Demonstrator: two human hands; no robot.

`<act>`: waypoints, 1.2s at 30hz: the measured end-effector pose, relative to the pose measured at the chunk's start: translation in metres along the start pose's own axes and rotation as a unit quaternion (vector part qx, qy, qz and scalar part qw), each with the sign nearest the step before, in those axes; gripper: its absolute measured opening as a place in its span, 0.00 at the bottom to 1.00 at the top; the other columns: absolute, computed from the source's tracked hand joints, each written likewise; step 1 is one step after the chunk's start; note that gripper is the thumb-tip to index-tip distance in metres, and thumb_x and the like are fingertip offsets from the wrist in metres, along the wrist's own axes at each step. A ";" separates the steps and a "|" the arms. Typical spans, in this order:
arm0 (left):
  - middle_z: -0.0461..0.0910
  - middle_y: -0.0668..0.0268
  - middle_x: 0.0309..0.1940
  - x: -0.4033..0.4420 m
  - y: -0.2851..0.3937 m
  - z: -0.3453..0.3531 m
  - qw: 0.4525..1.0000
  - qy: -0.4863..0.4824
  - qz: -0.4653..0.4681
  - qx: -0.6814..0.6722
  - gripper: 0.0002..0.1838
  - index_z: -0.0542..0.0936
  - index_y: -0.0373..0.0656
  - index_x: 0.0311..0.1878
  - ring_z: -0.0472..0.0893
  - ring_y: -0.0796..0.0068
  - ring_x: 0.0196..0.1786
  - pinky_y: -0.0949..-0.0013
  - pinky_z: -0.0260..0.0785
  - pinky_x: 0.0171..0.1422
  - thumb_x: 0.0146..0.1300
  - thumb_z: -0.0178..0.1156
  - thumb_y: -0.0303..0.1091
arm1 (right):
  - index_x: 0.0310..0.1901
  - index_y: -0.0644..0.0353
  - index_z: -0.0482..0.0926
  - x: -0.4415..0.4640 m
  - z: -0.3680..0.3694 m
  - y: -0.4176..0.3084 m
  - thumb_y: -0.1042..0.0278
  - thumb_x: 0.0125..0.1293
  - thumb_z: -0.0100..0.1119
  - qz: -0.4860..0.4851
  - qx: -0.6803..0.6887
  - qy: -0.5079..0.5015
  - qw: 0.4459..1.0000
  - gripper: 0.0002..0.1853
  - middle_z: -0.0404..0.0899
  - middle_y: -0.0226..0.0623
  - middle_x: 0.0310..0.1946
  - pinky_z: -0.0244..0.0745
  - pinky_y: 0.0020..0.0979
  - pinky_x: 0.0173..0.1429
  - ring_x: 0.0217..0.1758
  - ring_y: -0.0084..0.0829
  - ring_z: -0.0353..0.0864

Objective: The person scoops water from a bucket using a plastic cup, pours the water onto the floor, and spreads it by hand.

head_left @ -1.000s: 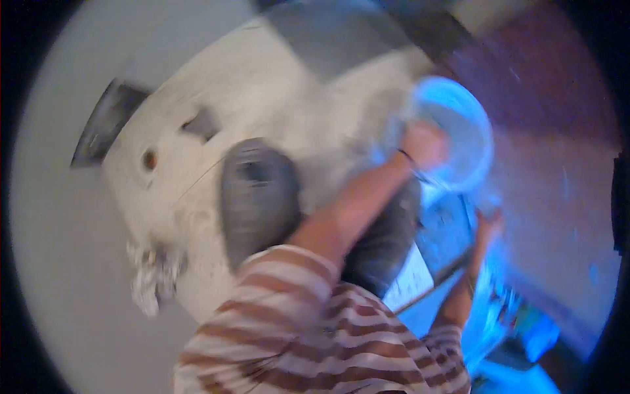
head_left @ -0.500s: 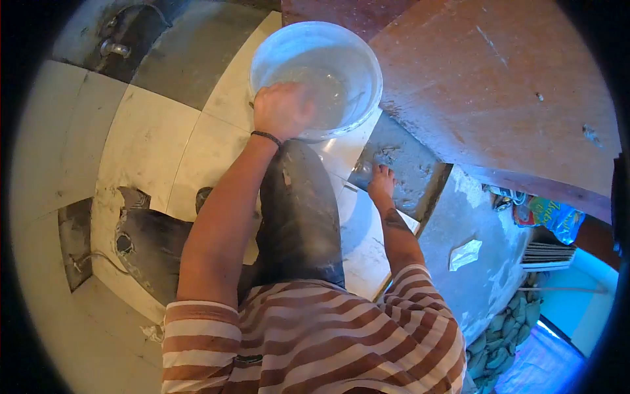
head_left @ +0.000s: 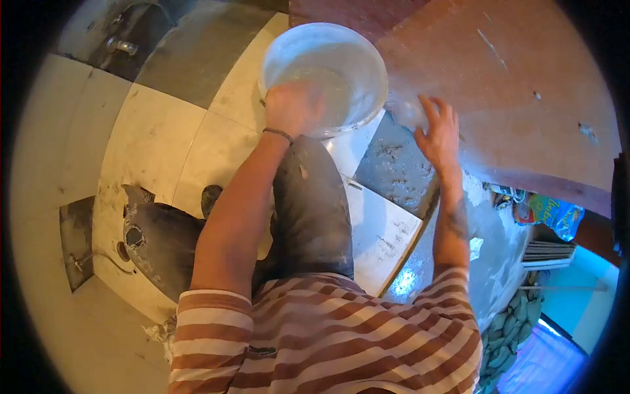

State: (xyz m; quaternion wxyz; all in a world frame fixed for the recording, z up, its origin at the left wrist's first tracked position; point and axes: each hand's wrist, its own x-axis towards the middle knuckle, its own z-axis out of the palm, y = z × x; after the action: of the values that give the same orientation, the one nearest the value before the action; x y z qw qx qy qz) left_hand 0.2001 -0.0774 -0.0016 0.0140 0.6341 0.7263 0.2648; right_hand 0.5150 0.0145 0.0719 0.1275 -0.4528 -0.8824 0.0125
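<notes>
My left hand (head_left: 294,108) is over the near left rim of a white bucket (head_left: 364,56), its fingers smeared by motion above the inside. Cloudy greyish liquid (head_left: 338,85) shows in the bucket. To the right of the bucket, my right hand (head_left: 441,131) is raised, with fingers and thumb curved around a clear, cup-like thing (head_left: 408,111); its exact kind is hard to make out. Below that hand lies a square of wet grey mortar (head_left: 397,161), bordered by pale tiles (head_left: 380,230).
A reddish-brown panel (head_left: 512,85) rises along the right. Colourful packets (head_left: 554,215), a stack of thin sheets (head_left: 548,255) and a dark green heap (head_left: 508,341) lie far right. A metal pipe fitting (head_left: 122,46) sits upper left. My knee (head_left: 312,190) is against the bucket.
My right hand has risen from the wet mortar, moving up and right to beside the bucket with the clear thing. My left hand stays at the bucket. The whole view has shifted slightly.
</notes>
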 end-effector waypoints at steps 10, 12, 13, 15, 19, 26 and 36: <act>0.89 0.65 0.37 0.002 0.000 0.007 0.999 0.028 0.009 -0.023 0.13 0.87 0.49 0.40 0.85 0.56 0.41 0.52 0.75 0.48 0.64 0.62 0.46 | 0.67 0.45 0.78 0.088 -0.020 -0.058 0.79 0.56 0.61 -0.151 -0.196 0.087 0.965 0.34 0.73 0.41 0.68 0.63 0.61 0.73 0.73 0.48 0.69; 0.87 0.63 0.33 0.002 -0.001 0.009 0.998 0.057 0.016 -0.033 0.12 0.85 0.48 0.35 0.85 0.56 0.40 0.50 0.72 0.47 0.62 0.63 0.46 | 0.67 0.46 0.77 0.073 -0.025 -0.045 0.77 0.56 0.64 -0.124 -0.167 0.114 0.971 0.34 0.73 0.41 0.68 0.64 0.59 0.73 0.73 0.49 0.69; 0.87 0.63 0.33 0.001 -0.001 0.010 0.998 0.055 0.013 -0.034 0.12 0.85 0.48 0.35 0.85 0.56 0.40 0.50 0.72 0.47 0.62 0.63 0.46 | 0.68 0.45 0.76 0.057 -0.023 -0.031 0.76 0.55 0.64 -0.058 -0.097 0.118 0.986 0.35 0.73 0.41 0.67 0.65 0.58 0.73 0.72 0.49 0.70; 0.87 0.63 0.34 0.001 -0.001 0.010 0.997 0.068 0.023 -0.029 0.11 0.85 0.48 0.36 0.85 0.56 0.40 0.50 0.73 0.47 0.63 0.63 0.44 | 0.70 0.45 0.74 0.022 0.003 0.010 0.76 0.54 0.65 0.054 -0.028 0.094 0.994 0.38 0.74 0.42 0.66 0.67 0.55 0.72 0.71 0.51 0.71; 0.88 0.68 0.37 0.001 -0.001 0.009 0.998 0.051 0.027 -0.002 0.12 0.87 0.51 0.40 0.85 0.59 0.41 0.53 0.74 0.46 0.65 0.62 0.47 | 0.69 0.46 0.74 -0.091 0.140 0.097 0.76 0.57 0.63 0.157 -0.027 -0.152 0.975 0.35 0.74 0.42 0.67 0.68 0.56 0.72 0.73 0.53 0.69; 0.86 0.64 0.34 0.001 -0.001 0.011 0.997 0.065 0.031 -0.036 0.09 0.86 0.49 0.36 0.85 0.57 0.40 0.51 0.73 0.46 0.62 0.64 0.43 | 0.65 0.41 0.77 -0.176 0.234 0.083 0.70 0.69 0.55 0.184 -0.153 -0.236 0.942 0.23 0.71 0.37 0.71 0.67 0.60 0.71 0.76 0.47 0.67; 0.88 0.67 0.35 0.002 -0.009 0.012 0.997 0.057 0.041 -0.041 0.09 0.86 0.50 0.38 0.85 0.58 0.40 0.53 0.74 0.45 0.63 0.63 0.43 | 0.64 0.50 0.76 -0.185 0.252 0.058 0.79 0.56 0.65 0.116 0.120 -0.214 0.963 0.31 0.75 0.45 0.63 0.68 0.50 0.74 0.72 0.53 0.70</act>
State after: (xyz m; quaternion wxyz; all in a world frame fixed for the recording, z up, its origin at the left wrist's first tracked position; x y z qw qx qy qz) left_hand 0.1956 -0.0718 -0.0150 -0.0121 0.6460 0.6882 0.3300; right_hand 0.6046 -0.0759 -0.2196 -0.0128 -0.5204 -0.8224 0.2295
